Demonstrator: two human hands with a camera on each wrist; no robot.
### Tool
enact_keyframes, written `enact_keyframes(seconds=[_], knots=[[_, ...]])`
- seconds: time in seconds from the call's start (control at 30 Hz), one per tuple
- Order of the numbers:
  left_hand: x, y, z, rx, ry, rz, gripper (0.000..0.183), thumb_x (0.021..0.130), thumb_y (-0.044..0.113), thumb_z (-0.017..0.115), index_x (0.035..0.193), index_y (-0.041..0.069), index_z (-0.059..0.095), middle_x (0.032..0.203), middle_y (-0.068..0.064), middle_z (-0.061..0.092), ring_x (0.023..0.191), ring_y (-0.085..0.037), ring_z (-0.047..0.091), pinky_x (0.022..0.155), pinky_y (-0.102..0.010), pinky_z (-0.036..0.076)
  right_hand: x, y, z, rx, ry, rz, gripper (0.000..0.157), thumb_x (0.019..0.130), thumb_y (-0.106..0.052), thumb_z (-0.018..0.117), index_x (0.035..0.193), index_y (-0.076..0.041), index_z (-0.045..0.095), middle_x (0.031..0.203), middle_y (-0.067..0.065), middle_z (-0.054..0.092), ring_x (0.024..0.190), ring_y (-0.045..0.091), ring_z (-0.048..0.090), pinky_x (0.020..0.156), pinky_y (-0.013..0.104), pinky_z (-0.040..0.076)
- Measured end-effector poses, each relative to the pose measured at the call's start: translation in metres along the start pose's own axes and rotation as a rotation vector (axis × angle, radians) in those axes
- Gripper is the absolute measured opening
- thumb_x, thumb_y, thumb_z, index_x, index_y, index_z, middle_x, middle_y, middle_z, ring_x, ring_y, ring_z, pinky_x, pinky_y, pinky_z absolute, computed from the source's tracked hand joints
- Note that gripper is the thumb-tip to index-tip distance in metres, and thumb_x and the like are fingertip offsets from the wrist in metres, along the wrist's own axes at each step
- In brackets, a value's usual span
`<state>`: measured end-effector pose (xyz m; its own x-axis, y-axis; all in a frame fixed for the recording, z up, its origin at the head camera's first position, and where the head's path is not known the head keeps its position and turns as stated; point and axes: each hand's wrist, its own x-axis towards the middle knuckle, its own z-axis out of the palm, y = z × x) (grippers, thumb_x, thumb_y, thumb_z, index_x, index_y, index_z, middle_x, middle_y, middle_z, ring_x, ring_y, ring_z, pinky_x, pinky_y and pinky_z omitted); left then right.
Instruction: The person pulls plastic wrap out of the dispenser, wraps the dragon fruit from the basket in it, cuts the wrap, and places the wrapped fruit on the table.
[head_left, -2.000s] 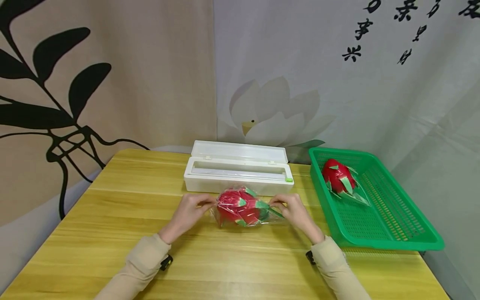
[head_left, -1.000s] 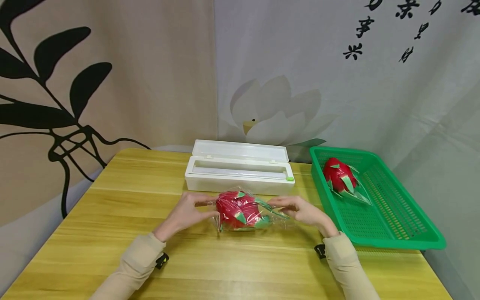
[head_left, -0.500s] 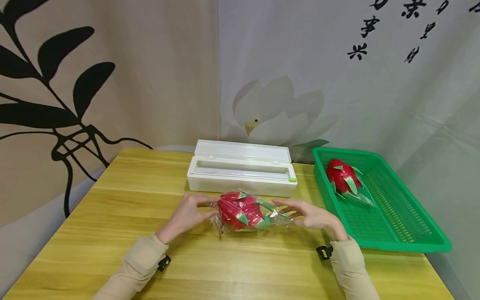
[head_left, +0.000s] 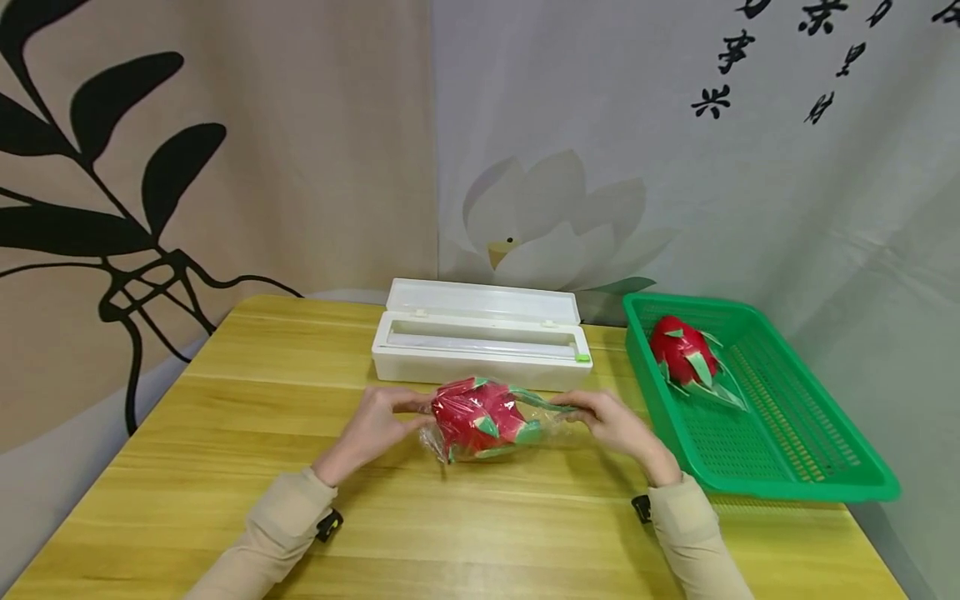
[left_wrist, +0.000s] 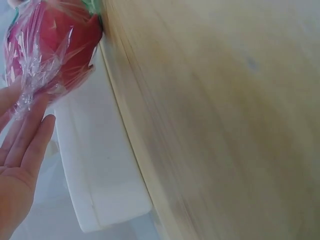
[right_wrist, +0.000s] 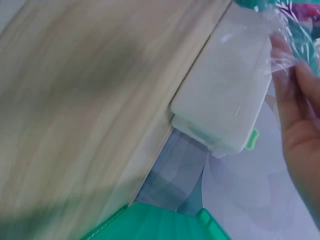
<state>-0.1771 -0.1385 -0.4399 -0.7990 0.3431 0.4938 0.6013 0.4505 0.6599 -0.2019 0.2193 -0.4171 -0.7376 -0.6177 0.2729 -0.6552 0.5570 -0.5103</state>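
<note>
A red dragon fruit with green scales (head_left: 480, 417) sits inside clear plastic wrap (head_left: 437, 440), above the wooden table in the middle of the head view. At its left end, my left hand (head_left: 375, 427) pinches the gathered film between thumb and fingers; the left wrist view shows the bunched wrap (left_wrist: 31, 82) there. My right hand (head_left: 611, 425) pinches the film on the right end, beside the long green leaf tips. Thumb and forefinger of the right hand (right_wrist: 300, 110) meet at the clear film in the right wrist view. Whether the fruit's underside touches the table is hard to tell.
Behind the fruit stands a white film dispenser box (head_left: 480, 371) with its lid up and a green cutter slider (head_left: 582, 357). A green plastic basket (head_left: 780, 483) at the right holds another wrapped dragon fruit (head_left: 684, 352). A printed curtain (head_left: 322, 167) hangs behind the wooden table (head_left: 465, 533).
The dragon fruit has turned slightly between my hands. My right hand's fingers, spread off the film half a second ago, now pinch its right end again. The left hand stays at the left end.
</note>
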Motion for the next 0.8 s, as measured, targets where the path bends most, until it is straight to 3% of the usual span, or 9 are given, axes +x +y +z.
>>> enact_keyframes(seconds=[0.1, 0.23, 0.4, 0.47, 0.57, 0.63, 0.8], knots=[[0.0000, -0.0019, -0.0005, -0.008, 0.000, -0.020, 0.024, 0.073, 0.004, 0.078, 0.096, 0.001, 0.073, 0.093, -0.013, 0.074, 0.078, -0.018, 0.072, 0.076, -0.025, 0.058, 0.0019, -0.0024, 0.0015, 0.004, 0.043, 0.009, 0.027, 0.087, 0.010, 0.058, 0.107, -0.005, 0.070, 0.097, 0.009, 0.074, 0.083, 0.018, 0.069, 0.073, 0.030, 0.057], [0.0007, -0.0036, -0.0006, -0.035, -0.008, -0.070, 0.019, 0.075, 0.003, 0.076, 0.094, 0.001, 0.074, 0.092, -0.012, 0.075, 0.080, -0.019, 0.073, 0.074, -0.020, 0.057, 0.0031, -0.0039, 0.0025, 0.123, 0.041, 0.054, 0.022, 0.088, 0.012, 0.054, 0.105, 0.001, 0.064, 0.096, 0.016, 0.072, 0.077, 0.024, 0.069, 0.068, 0.035, 0.058], [0.0030, -0.0013, -0.0006, -0.044, -0.007, -0.123, 0.017, 0.077, 0.002, 0.075, 0.093, -0.001, 0.073, 0.090, -0.015, 0.074, 0.078, -0.021, 0.073, 0.069, -0.018, 0.057, 0.0023, -0.0013, 0.0039, 0.209, 0.050, 0.105, 0.012, 0.089, 0.009, 0.056, 0.096, 0.002, 0.061, 0.092, 0.020, 0.071, 0.076, 0.027, 0.069, 0.058, 0.022, 0.051], [0.0040, 0.0002, -0.0003, -0.020, -0.010, -0.138, 0.017, 0.077, 0.004, 0.075, 0.094, 0.000, 0.073, 0.091, -0.015, 0.074, 0.078, -0.021, 0.072, 0.070, -0.019, 0.057, 0.0012, -0.0014, 0.0038, 0.225, 0.046, 0.105, 0.012, 0.088, 0.009, 0.057, 0.095, 0.001, 0.063, 0.096, 0.020, 0.071, 0.082, 0.026, 0.070, 0.064, 0.018, 0.052], [0.0041, 0.0016, 0.0003, 0.030, -0.013, -0.135, 0.016, 0.077, 0.008, 0.076, 0.093, 0.003, 0.074, 0.093, -0.013, 0.074, 0.080, -0.020, 0.072, 0.071, -0.022, 0.058, -0.0014, -0.0030, 0.0035, 0.231, 0.002, 0.076, 0.018, 0.084, 0.010, 0.058, 0.099, 0.000, 0.062, 0.105, 0.020, 0.069, 0.093, 0.026, 0.068, 0.080, 0.021, 0.055], [0.0040, 0.0023, 0.0005, 0.053, -0.012, -0.112, 0.016, 0.077, 0.008, 0.076, 0.092, 0.004, 0.074, 0.094, -0.013, 0.074, 0.081, -0.021, 0.073, 0.073, -0.024, 0.058, -0.0028, -0.0047, 0.0033, 0.232, -0.052, 0.052, 0.028, 0.082, 0.010, 0.059, 0.109, 0.000, 0.060, 0.112, 0.018, 0.067, 0.101, 0.028, 0.065, 0.090, 0.029, 0.054], [0.0031, 0.0005, 0.0003, 0.078, -0.012, -0.044, 0.018, 0.077, 0.009, 0.076, 0.094, 0.003, 0.074, 0.096, -0.013, 0.074, 0.083, -0.022, 0.073, 0.076, -0.028, 0.058, -0.0041, -0.0066, 0.0024, 0.228, -0.175, 0.023, 0.048, 0.084, -0.001, 0.065, 0.130, -0.004, 0.050, 0.125, 0.015, 0.060, 0.109, 0.030, 0.061, 0.095, 0.045, 0.051]])
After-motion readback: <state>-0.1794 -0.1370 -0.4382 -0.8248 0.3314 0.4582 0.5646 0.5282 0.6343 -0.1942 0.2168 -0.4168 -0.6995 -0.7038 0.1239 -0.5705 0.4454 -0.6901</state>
